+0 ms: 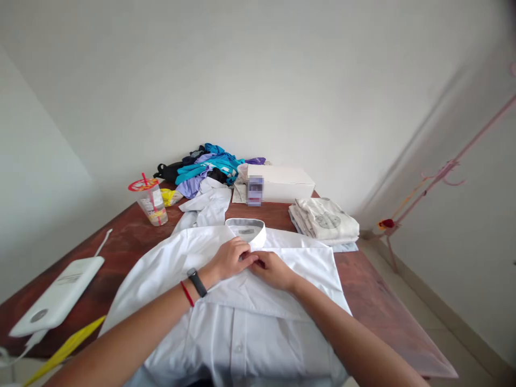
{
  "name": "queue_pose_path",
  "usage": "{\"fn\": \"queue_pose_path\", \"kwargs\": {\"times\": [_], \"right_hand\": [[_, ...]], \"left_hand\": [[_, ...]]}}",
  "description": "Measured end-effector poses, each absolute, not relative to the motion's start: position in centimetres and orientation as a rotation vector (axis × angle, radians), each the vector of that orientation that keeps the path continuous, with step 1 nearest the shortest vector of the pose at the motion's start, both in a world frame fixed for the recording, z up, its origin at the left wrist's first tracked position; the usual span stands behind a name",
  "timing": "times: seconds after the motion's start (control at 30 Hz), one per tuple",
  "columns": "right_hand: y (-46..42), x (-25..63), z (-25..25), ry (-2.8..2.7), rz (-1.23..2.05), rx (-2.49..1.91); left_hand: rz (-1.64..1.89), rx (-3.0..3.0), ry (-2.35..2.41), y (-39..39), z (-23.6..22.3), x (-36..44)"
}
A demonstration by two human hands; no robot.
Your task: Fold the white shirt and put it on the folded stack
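Observation:
A white collared shirt (181, 263) lies spread front-up on the dark wooden table (374, 301), collar toward the far side. My left hand (229, 259) and my right hand (274, 269) meet just below the collar, fingers curled and pinching the shirt's front placket where a button may be. The fingertips touch each other. My left wrist wears a dark band and a red string.
A stack of folded pale clothes (326, 220) sits at right. A white box (282, 183) and a heap of coloured clothes (209, 166) lie at the back. A plastic cup with a red straw (151, 201) stands left. A white device (60, 295) and yellow strip (66, 346) lie near left.

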State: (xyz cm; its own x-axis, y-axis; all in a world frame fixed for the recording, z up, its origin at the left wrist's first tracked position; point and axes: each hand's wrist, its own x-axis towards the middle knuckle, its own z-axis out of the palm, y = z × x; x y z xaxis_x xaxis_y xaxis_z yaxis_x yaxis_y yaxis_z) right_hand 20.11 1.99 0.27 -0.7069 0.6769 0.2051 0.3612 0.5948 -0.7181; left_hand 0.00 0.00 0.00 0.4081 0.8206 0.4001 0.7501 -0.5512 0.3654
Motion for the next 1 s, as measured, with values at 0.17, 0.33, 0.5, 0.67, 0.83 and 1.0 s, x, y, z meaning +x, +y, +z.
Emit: {"fn": "queue_pose_path", "kwargs": {"times": [0.17, 0.33, 0.5, 0.67, 0.83, 1.0], "right_hand": [[2.1, 20.0, -0.1, -2.350, 0.878, -0.801], [2.2, 20.2, -0.5, -2.368, 0.886, -0.736], [2.4, 20.3, -0.6, -2.393, 0.881, -0.808], [2.2, 20.3, -0.5, -2.390, 0.882, -0.817], [2.0, 20.2, -0.3, -2.399, 0.899, -0.850], [2.1, 20.2, -0.3, -2.412, 0.904, -0.855]], "left_hand": [[0.754, 2.577, 1.486, -0.6, 0.9, 0.8], [0.840, 2.328, 1.603, -6.3, 2.6, 1.4], [1.268, 1.361, 1.589, -18.1, 2.1, -0.6], [1.693, 0.460, 1.517, -26.3, 1.7, -4.5], [1.806, 0.178, 1.325, -27.2, 3.9, -7.4], [1.809, 0.037, 1.180, -25.2, 4.8, -8.5]]}}
